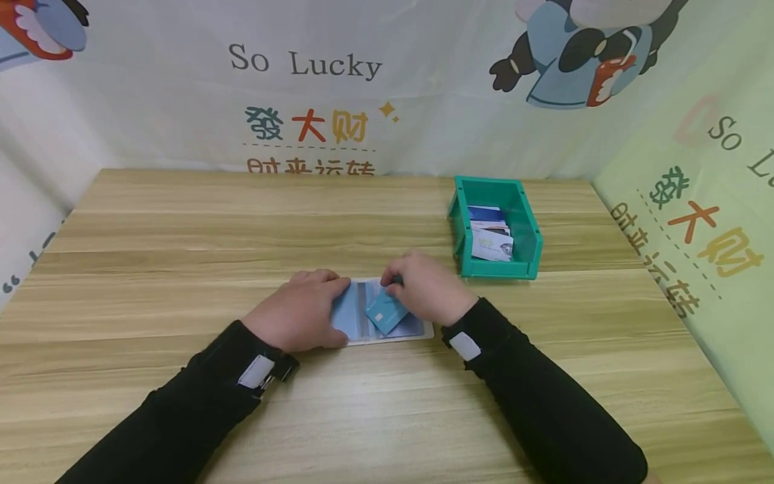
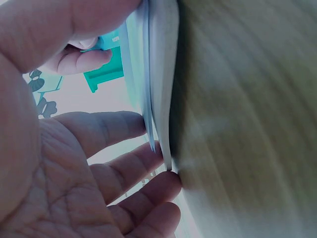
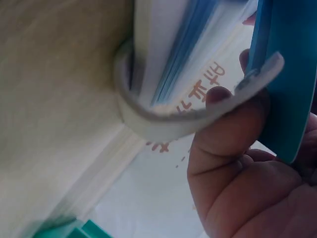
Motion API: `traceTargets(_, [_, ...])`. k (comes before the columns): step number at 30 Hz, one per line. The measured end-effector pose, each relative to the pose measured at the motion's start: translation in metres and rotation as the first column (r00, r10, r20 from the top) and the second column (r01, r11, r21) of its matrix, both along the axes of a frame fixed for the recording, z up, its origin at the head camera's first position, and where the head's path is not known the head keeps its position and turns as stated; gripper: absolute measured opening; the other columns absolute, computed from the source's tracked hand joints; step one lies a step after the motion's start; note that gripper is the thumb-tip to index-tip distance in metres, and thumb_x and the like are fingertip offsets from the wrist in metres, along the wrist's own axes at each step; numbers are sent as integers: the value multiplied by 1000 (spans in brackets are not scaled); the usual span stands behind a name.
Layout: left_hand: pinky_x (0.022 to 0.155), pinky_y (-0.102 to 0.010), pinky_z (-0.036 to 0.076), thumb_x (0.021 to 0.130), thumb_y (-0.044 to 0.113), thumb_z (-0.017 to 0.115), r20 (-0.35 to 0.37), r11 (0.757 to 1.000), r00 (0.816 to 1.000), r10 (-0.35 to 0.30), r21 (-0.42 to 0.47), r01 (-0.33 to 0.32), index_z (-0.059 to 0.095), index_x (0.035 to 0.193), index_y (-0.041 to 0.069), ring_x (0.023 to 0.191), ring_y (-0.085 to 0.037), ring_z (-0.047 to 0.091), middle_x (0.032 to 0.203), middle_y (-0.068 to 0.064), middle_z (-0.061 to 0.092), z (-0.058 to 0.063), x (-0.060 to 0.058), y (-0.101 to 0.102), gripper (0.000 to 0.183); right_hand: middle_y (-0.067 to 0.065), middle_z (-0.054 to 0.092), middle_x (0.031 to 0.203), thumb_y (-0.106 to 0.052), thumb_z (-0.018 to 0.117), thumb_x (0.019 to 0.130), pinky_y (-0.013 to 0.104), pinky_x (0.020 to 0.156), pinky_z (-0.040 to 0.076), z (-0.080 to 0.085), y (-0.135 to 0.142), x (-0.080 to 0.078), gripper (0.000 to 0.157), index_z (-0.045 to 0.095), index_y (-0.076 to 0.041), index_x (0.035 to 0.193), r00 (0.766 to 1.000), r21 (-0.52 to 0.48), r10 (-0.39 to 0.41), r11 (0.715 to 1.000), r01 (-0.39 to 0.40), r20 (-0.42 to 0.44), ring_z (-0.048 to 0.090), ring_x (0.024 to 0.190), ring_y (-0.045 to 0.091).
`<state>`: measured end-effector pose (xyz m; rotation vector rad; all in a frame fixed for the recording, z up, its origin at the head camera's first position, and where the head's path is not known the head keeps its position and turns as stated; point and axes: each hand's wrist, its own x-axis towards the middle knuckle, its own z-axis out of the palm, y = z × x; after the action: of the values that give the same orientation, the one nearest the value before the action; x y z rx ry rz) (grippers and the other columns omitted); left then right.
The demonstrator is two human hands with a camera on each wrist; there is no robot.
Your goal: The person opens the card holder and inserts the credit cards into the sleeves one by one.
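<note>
An open card holder [image 1: 347, 319] with a pale cover and clear bluish pockets lies flat on the table. My left hand [image 1: 299, 312] grips its left part, fingers at the far edge and thumb at the near edge. In the left wrist view the fingertips meet the layered edge of the holder [image 2: 161, 74]. My right hand [image 1: 426, 289] pinches a teal card [image 1: 385, 311] tilted over the right-hand pocket. In the right wrist view the holder's pale closing strap [image 3: 168, 129] with a snap curves up beside the thumb and the card [image 3: 292, 84].
A green open-front bin [image 1: 500, 270] stands behind and to the right of my right hand, with several cards [image 1: 491, 243] inside. The wooden table [image 1: 181, 235] meets a printed cloth backdrop [image 1: 423, 121] at the back and sides.
</note>
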<state>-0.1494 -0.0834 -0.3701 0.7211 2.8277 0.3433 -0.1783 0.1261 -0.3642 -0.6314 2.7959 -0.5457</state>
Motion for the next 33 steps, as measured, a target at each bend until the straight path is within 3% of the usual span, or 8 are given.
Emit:
traceTargets(12, [91, -46, 41, 67, 45, 77, 4, 1000, 1000, -9, -7, 9, 45, 138, 8, 110, -29, 40, 134, -12, 45, 0, 0, -1, 86, 0, 52, 92, -21, 63, 90, 27, 65, 45, 0, -6, 4, 12, 68, -15, 100, 1000, -18, 23, 1000, -23, 1, 48, 77, 14])
traceTargets(18, [90, -46, 41, 67, 46, 76, 2, 1000, 1000, -9, -9, 9, 45, 138, 8, 111, -30, 40, 135, -12, 44, 0, -1, -1, 86, 0, 52, 97, -24, 62, 91, 26, 66, 45, -3, -10, 7, 14, 67, -17, 102, 999, 11, 51, 999, -51, -4, 49, 79, 13])
traceTargets(28, [91, -47, 41, 67, 44, 75, -16, 1000, 1000, -11, -14, 11, 45, 138, 9, 112, -31, 42, 134, -12, 46, 1, -1, 1, 85, 4, 54, 104, -28, 66, 88, 27, 73, 48, 1, -17, 7, 34, 58, -8, 114, 996, 78, 36, 997, -30, -79, 47, 85, 12])
traceTargets(33, [92, -47, 40, 67, 43, 75, -13, 1000, 1000, -15, 5, 15, 45, 138, 8, 114, -32, 41, 135, -13, 46, 0, -1, 0, 85, 4, 57, 101, -25, 67, 87, 26, 71, 47, 2, -28, 1, 31, 59, -8, 112, 993, 105, 92, 991, -84, -75, 46, 85, 13])
